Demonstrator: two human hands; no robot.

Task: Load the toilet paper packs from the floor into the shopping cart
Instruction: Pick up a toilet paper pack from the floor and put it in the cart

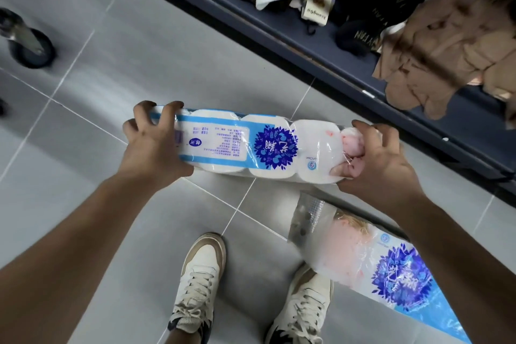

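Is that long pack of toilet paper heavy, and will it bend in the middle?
Probably light: the held pack is only soft rolls in thin film. The left hand and right hand grip its ends, and it looks straight, so fairly stiff. The glossy film may be slippery.

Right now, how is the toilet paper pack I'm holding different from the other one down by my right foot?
The held pack is gripped at its ends by the left hand and right hand; the floor pack lies untouched beside the right shoe. The held pack shows fully and level across the view; the floor pack runs diagonally, partly behind the right forearm. Both share clear wrap with a blue floral emblem.
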